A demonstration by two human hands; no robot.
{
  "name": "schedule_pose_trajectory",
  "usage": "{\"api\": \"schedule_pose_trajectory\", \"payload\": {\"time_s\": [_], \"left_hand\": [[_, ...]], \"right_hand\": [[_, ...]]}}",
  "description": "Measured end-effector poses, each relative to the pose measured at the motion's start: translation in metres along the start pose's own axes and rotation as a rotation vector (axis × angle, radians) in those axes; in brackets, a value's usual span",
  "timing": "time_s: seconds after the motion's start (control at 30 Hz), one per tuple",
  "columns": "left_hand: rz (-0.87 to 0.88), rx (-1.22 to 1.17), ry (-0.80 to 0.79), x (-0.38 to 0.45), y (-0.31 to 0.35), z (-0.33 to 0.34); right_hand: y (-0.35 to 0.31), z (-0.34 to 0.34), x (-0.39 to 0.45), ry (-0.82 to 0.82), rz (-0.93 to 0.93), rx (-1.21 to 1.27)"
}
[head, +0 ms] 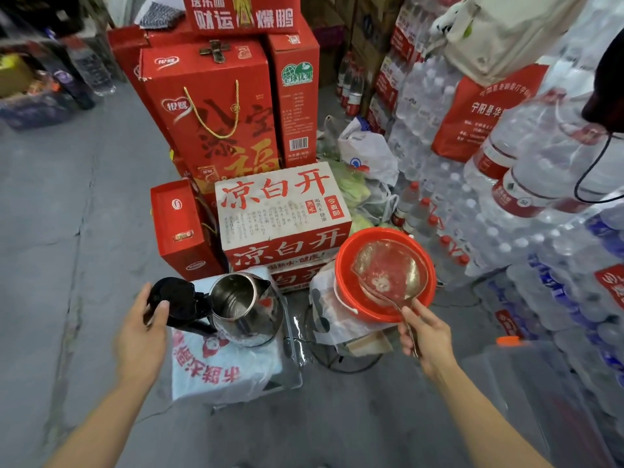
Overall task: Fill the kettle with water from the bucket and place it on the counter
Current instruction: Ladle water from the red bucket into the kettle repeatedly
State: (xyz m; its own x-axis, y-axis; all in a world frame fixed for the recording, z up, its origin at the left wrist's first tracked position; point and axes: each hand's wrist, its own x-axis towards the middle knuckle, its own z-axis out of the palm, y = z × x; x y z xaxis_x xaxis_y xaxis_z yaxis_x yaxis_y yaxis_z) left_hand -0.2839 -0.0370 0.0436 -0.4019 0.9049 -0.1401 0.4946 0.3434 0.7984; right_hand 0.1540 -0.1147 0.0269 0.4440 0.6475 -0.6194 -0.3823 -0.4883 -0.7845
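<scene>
A steel kettle stands with its black lid flipped open, on a white printed bag over a low box. My left hand grips the black lid and handle. To the right sits a red bucket holding water, resting on a plastic-wrapped stand. A metal ladle lies with its bowl inside the bucket. My right hand is closed around the ladle's handle at the bucket's near rim.
Red gift boxes and a white-and-red carton are stacked right behind the kettle. Shrink-wrapped bottle packs wall off the right side. Grey concrete floor stretches to the left. A clear plastic bin sits at lower right.
</scene>
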Motion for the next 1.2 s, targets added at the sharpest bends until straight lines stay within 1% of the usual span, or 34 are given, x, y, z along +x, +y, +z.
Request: {"api": "schedule_pose_trajectory", "payload": {"time_s": [0.27,0.37,0.5,0.63,0.7,0.83,0.97,1.2], "left_hand": [[0.057,0.034,-0.069,-0.004,0.016,-0.006],[0.131,0.063,-0.101,0.0,0.014,-0.01],[0.195,0.071,-0.207,0.006,0.006,-0.017],[0.223,0.071,-0.305,0.012,0.004,-0.026],[0.236,0.083,-0.31,0.014,0.007,-0.028],[0.256,0.1,-0.325,0.019,0.004,-0.033],[0.274,0.107,-0.332,0.022,0.002,-0.037],[0.31,0.101,-0.333,0.026,0.003,-0.038]], "right_hand": [[-0.021,0.005,-0.051,-0.09,-0.116,0.095],[-0.024,0.015,-0.068,-0.104,-0.149,0.077],[-0.017,0.034,-0.093,-0.135,-0.175,0.056],[-0.002,0.068,-0.123,-0.175,-0.183,0.053],[0.007,0.086,-0.134,-0.204,-0.184,0.062],[0.023,0.122,-0.153,-0.204,-0.197,0.038],[0.04,0.145,-0.159,-0.17,-0.184,-0.025],[0.047,0.174,-0.165,-0.124,-0.237,-0.142]]}}
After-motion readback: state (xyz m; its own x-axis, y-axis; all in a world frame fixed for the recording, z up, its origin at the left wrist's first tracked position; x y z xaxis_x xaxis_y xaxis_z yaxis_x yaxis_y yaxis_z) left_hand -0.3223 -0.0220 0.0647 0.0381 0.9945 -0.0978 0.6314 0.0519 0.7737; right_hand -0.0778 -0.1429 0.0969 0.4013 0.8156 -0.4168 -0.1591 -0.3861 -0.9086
